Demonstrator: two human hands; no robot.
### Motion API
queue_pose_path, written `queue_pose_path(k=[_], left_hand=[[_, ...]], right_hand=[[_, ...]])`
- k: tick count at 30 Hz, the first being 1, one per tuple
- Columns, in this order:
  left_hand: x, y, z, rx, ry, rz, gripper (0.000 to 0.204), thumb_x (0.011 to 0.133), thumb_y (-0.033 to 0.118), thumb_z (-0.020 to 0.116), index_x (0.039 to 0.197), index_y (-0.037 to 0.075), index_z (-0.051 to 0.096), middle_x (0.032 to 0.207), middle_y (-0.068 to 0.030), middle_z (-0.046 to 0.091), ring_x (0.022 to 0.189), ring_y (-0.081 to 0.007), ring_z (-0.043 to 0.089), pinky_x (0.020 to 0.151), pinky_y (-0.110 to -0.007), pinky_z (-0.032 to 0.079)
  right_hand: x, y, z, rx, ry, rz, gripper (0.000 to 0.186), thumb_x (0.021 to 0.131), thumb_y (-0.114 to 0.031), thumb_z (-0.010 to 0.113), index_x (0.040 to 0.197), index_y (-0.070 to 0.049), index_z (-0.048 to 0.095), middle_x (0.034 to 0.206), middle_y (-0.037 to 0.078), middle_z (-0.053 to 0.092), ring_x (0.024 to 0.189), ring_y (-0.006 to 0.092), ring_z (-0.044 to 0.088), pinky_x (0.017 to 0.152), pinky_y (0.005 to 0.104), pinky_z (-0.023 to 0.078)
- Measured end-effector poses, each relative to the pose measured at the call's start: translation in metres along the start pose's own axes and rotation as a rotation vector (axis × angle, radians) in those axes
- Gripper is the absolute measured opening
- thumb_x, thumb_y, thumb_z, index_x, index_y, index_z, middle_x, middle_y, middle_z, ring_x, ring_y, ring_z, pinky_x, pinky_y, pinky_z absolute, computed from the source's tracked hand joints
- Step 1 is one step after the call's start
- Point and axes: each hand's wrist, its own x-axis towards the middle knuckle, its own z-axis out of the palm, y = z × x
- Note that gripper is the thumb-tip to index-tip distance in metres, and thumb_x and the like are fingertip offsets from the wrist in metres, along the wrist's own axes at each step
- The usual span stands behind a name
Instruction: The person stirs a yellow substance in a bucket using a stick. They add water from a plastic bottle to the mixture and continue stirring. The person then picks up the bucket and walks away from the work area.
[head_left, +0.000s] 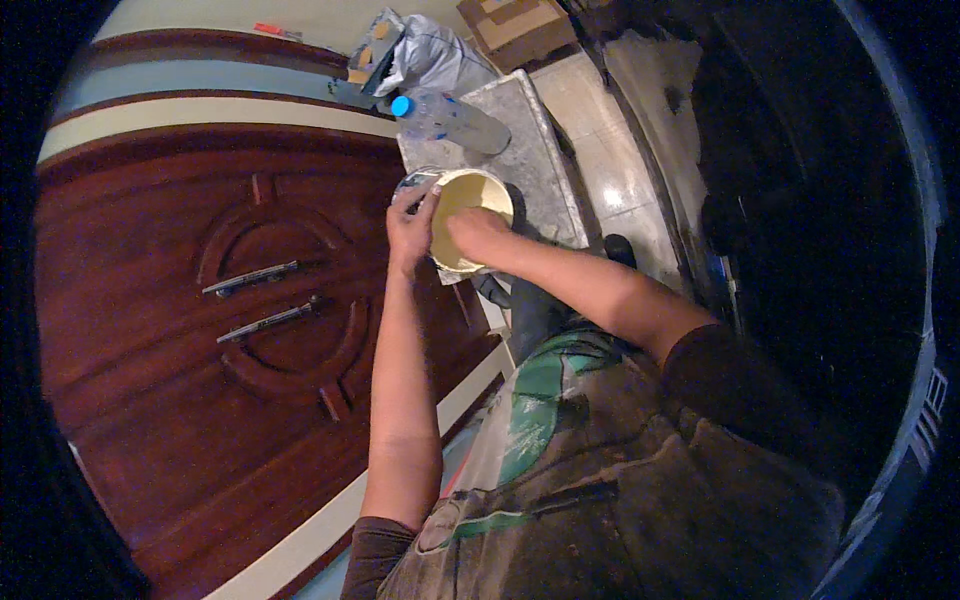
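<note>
A pale cream bucket (501,190) stands on a worn grey tabletop (545,190), its mouth facing up at me. My left hand (411,228) grips its left rim, thumb on the edge and fingers around the outer wall. Reaching in over the near right rim, my right hand (478,234) is inside the bucket with its fingers curled. Whatever those fingers hold, if anything, is hidden by the hand. Just beyond the bucket, a large clear plastic bottle (455,122) with a blue cap lies or leans on the table.
A silvery white bag (440,58) and a cardboard box (515,25) are past the table's far end. Along the left lies a dark red wooden panelled door (130,270) with two metal handles. Light floor tiles (605,165) run right of the table, beside a dark area.
</note>
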Motion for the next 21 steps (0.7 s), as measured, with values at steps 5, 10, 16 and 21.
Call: queue_pose_path(k=[5,10,16,21], left_hand=[[-0.003,-0.008,-0.007,-0.024,0.006,-0.056,0.025,0.092,0.017,0.069,0.110,0.000,0.072,0.100,-0.0095,0.069,0.095,-0.0180,0.061,0.088,-0.030,0.047],[-0.008,-0.010,-0.008,-0.041,0.007,-0.052,0.023,0.093,0.014,0.067,0.110,0.000,0.072,0.102,-0.0091,0.068,0.097,-0.0167,0.060,0.089,-0.030,0.046],[-0.013,-0.011,-0.012,-0.043,0.035,-0.077,0.024,0.094,0.013,0.065,0.113,-0.001,0.071,0.099,-0.0083,0.067,0.094,-0.0161,0.059,0.088,-0.028,0.046],[-0.012,-0.012,-0.013,-0.041,0.028,-0.068,0.025,0.094,0.015,0.065,0.111,-0.002,0.071,0.101,-0.0097,0.067,0.095,-0.0173,0.060,0.088,-0.029,0.046]], right_hand=[[-0.008,0.002,0.020,0.070,-0.103,0.021,0.018,0.081,-0.009,0.058,0.090,-0.003,0.072,0.089,0.021,0.071,0.087,0.0385,0.070,0.076,0.0482,0.057],[-0.007,-0.005,0.023,0.067,-0.051,-0.092,0.022,0.085,-0.013,0.054,0.091,-0.003,0.073,0.092,0.020,0.071,0.090,0.0364,0.070,0.077,0.0491,0.057],[0.001,0.010,0.035,-0.057,0.026,-0.069,0.020,0.084,-0.017,0.059,0.090,-0.010,0.077,0.089,0.012,0.074,0.081,0.0307,0.072,0.065,0.0447,0.058],[0.004,0.012,0.029,-0.176,-0.043,-0.002,0.017,0.084,-0.014,0.058,0.085,-0.010,0.075,0.089,0.012,0.073,0.088,0.0280,0.072,0.072,0.0442,0.057]])
